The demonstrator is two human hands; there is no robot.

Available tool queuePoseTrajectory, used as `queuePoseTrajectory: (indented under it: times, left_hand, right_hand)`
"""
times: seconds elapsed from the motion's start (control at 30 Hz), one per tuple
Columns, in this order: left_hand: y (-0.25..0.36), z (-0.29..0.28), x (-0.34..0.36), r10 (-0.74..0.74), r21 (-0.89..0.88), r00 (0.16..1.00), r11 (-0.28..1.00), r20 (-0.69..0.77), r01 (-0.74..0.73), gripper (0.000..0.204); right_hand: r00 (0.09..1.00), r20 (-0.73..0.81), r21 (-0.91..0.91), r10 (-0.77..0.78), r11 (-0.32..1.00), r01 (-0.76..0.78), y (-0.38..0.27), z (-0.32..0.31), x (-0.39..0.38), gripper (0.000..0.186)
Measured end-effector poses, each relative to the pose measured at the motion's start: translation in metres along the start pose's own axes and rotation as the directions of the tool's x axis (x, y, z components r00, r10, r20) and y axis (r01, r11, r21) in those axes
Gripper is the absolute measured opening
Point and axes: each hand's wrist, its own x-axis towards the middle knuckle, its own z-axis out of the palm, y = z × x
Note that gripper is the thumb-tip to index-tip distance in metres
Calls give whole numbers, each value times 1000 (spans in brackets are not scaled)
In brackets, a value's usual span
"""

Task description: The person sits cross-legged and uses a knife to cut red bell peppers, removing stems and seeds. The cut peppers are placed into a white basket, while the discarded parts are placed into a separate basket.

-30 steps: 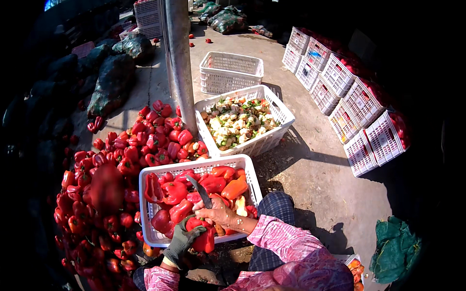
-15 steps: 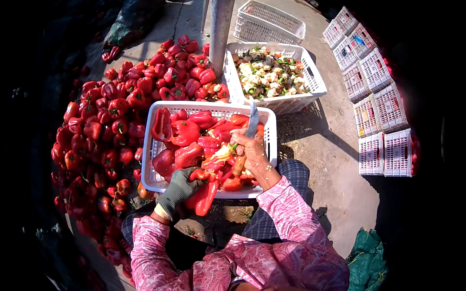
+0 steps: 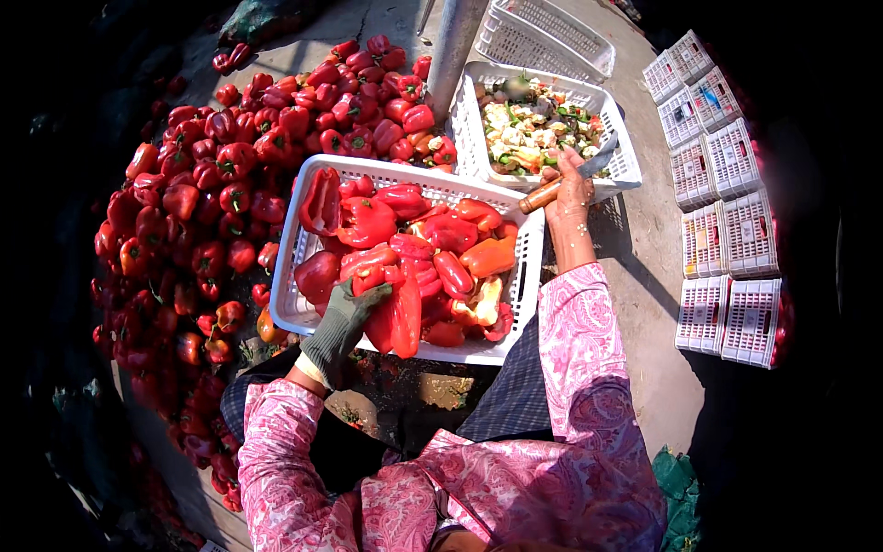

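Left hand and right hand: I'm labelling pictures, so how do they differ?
The left hand wears a dark glove; the right hand is bare. The left hand grips a cut red pepper; the right hand grips a knife. The left hand is by the pepper crate; the right hand is by the scraps crate. Both come from pink patterned sleeves.

My right hand (image 3: 572, 195) has left the pepper basket (image 3: 526, 267). With the knife (image 3: 541, 196), it now reaches the scrap crate (image 3: 470, 138).
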Motion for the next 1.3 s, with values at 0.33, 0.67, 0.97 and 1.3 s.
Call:
queuePoseTrajectory:
  times: [0.33, 0.67, 0.97, 1.3]
  left_hand:
    - [-19, 13, 20, -98, 62, 995, 993, -19, 99, 47]
    - [-33, 30, 8, 106, 715, 987, 681, 121, -160, 43]
    - [70, -71, -112, 694, 801, 719, 410, 36, -435, 54]
    - [-236, -446, -194, 247, 290, 153, 843, -957, 453, 73]
  right_hand:
    - [950, 134, -131, 283, 955, -266, 4, -4, -57, 32]
    - [854, 354, -441, 382, 873, -207, 37, 0, -110, 24]
    - [646, 425, -864, 634, 496, 81, 97, -34, -174, 23]
    - [847, 271, -816, 458, 576, -50, 75, -23, -181, 31]
